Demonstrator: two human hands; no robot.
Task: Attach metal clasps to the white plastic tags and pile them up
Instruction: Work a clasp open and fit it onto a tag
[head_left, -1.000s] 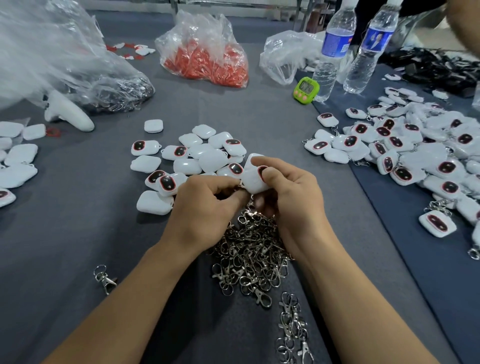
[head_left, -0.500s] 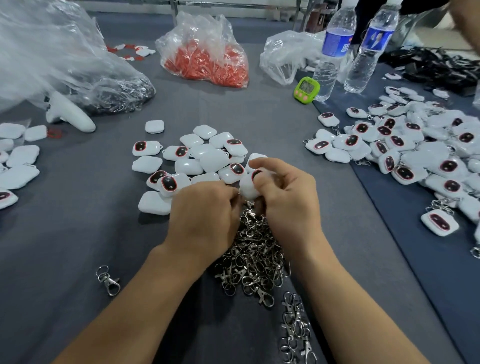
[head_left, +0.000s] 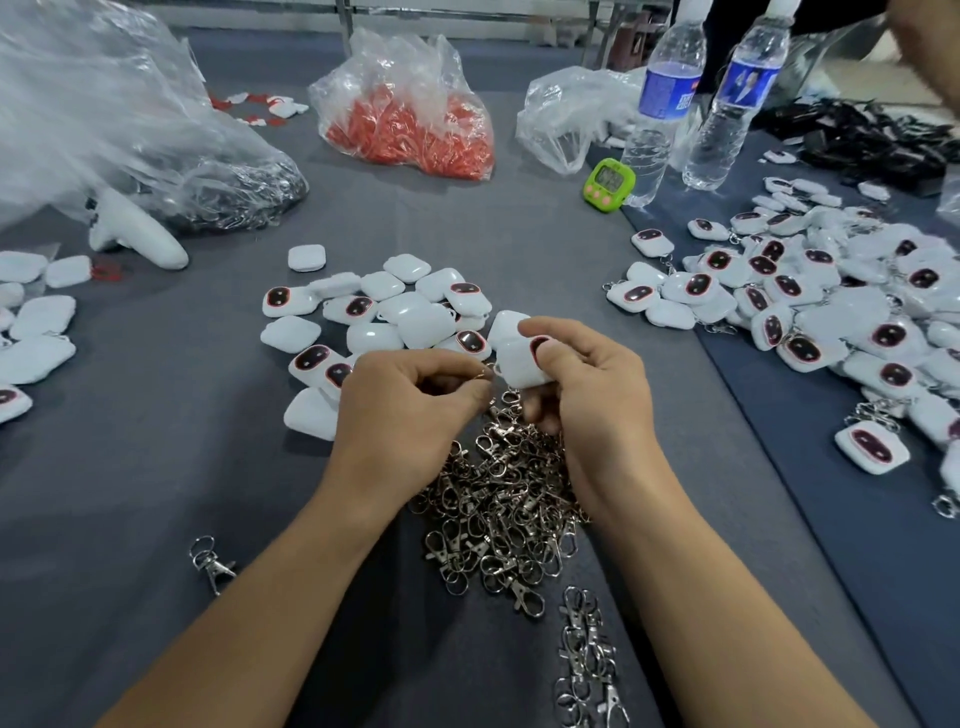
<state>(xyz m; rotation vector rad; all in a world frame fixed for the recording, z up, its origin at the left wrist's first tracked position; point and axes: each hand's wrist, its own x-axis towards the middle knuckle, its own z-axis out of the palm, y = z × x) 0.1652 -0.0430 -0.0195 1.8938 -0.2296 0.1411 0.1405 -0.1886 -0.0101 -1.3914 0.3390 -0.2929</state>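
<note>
The right hand (head_left: 587, 395) curls round a tag (head_left: 519, 364), a smooth, glossy white plastic square with rounded corners. The thumb presses its dark, red-rimmed oval face and the fingers wrap beneath. The tag is held just above the near edge of the loose tags (head_left: 395, 317). The left hand (head_left: 400, 415), fingers bent inward, pinches a thin metal ring (head_left: 480, 375) between thumb and forefinger, right beside the tag's lower corner.

Under both hands lies a tangled heap of clasps (head_left: 498, 499), shiny silver wire loops and teardrop hooks on the matte grey cloth (head_left: 156, 493). A lone clasp (head_left: 210, 564) lies to the left, well apart from the heap.

The loose tags lie scattered, some face up, some showing plain white backs. To the right, a wide pile of tags (head_left: 831, 312) with rings and clasps showing among them spreads over darker blue cloth. Farther back sit a crinkled clear bag (head_left: 410, 114) of red pieces, two ribbed plastic bottles (head_left: 657, 114) and a rounded green timer (head_left: 609, 184).
</note>
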